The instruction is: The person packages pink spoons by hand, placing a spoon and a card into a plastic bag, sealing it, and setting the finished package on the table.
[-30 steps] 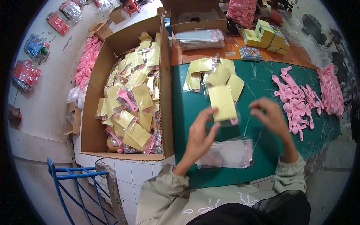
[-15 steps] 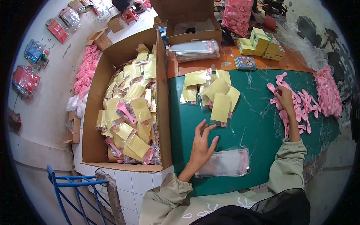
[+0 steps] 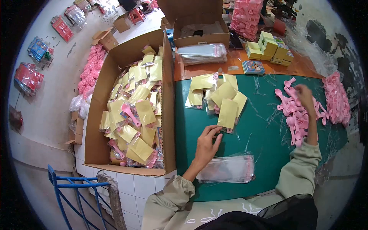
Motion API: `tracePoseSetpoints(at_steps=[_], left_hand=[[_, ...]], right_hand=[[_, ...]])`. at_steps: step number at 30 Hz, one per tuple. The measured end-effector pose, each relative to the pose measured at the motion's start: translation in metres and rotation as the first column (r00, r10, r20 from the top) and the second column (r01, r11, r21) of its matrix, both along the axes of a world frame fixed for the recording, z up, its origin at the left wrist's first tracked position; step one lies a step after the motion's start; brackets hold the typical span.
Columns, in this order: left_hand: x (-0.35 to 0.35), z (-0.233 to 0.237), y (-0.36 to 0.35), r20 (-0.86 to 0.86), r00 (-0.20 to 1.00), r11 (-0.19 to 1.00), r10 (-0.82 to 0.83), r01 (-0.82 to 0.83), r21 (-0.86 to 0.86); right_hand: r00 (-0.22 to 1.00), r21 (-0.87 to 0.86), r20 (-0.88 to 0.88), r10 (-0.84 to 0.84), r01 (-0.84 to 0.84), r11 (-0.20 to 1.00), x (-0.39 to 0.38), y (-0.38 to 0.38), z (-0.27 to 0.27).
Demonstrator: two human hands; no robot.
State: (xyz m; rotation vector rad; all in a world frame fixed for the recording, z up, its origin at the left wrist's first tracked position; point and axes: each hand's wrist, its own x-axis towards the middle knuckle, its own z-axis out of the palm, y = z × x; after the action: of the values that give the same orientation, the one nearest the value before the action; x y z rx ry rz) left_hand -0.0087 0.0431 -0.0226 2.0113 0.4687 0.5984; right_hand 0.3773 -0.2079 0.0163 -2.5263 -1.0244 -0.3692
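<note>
My right hand [image 3: 305, 96] is over the loose pile of pink plastic spoons [image 3: 294, 122] on the green table; its fingers are smeared by motion. Nearer the middle, my left hand [image 3: 207, 146] hovers with its fingers slightly bent and the thumb apart, holding nothing. Its fingertips are right at the lower edge of a clear packet with a yellow card [image 3: 228, 114]. That packet lies on top of several similar ones. Below and to the right of this hand is a stack of clear plastic bags [image 3: 230, 169], lying flat.
A large cardboard box [image 3: 168, 115] full of yellow-card packets stands left of the table. Bundled pink spoons [image 3: 336, 99] sit at the right edge. Toward the back are small stacked cards [image 3: 253, 67], yellow card stacks [image 3: 267, 46] and more clear bags [image 3: 203, 52].
My right hand has shifted up and to the right over the spoons, uncovering part of the pile. My left hand's fingers have drawn closer together near the packet's lower edge.
</note>
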Motion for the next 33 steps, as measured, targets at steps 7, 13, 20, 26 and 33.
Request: tracePoseSetpoints(at_steps=[7, 13, 20, 26, 33], left_hand=[[-0.007, 0.009, 0.002, 0.046, 0.991, 0.991, 0.129, -0.128, -0.040], [-0.014, -0.001, 0.008, -0.031, 0.993, 0.993, 0.116, -0.116, -0.011], [-0.014, -0.003, 0.009, -0.060, 0.994, 0.993, 0.091, -0.086, 0.086], [-0.013, 0.001, 0.007, -0.107, 0.991, 0.996, 0.079, -0.073, 0.056], [-0.014, 0.001, 0.008, -0.114, 0.991, 0.997, 0.068, -0.064, 0.038]], right_hand=[[0.974, -0.279, -0.075, -0.216, 0.188, 0.942, -0.070, 0.030, -0.021], [0.854, 0.036, -0.510, 0.104, -0.099, 0.994, -0.016, -0.002, -0.022], [0.654, 0.139, -0.748, 0.110, -0.008, 0.990, -0.024, -0.018, 0.021], [0.696, -0.446, 0.360, -0.621, 0.714, 0.540, 0.026, -0.039, 0.022], [0.985, -0.214, 0.171, -0.028, 0.065, 0.975, -0.044, -0.013, 0.016]])
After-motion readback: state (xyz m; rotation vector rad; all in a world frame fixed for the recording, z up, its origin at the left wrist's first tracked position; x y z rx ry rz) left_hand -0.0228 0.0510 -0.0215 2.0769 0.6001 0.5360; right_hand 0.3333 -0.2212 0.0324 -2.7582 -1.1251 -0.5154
